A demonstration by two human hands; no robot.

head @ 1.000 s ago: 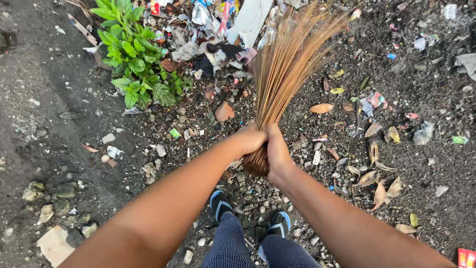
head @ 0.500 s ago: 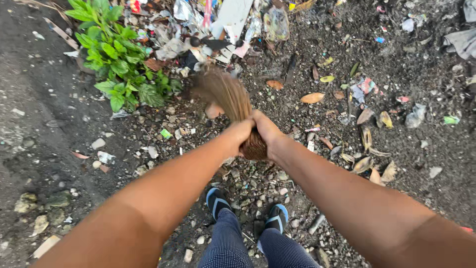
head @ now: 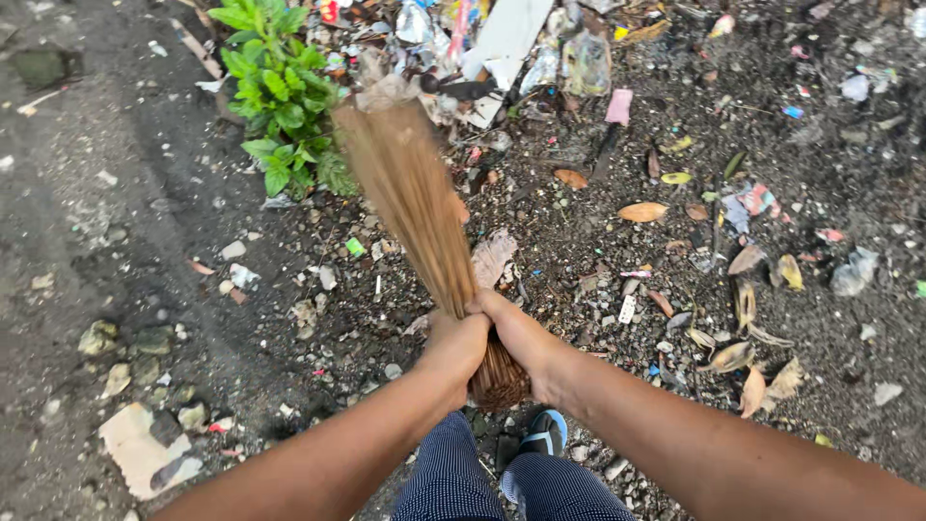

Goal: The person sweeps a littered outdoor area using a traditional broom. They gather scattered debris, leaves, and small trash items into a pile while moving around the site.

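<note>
Both hands' grip at broom (head: 415, 193) butt; bristles fan up-left.

We stand outdoors on a littered dirt yard: dark soil (head: 116, 193), dry leaves (head: 644, 211), plastic scraps (head: 579, 60), and a green weed (head: 280, 96) beside the rubbish pile.

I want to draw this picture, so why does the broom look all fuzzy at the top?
In the head view, the stick broom is smeared by motion blur at its spread end, while the left hand, right hand and littered ground stay sharp; light is soft and even, no hard shadows or glare.
</note>
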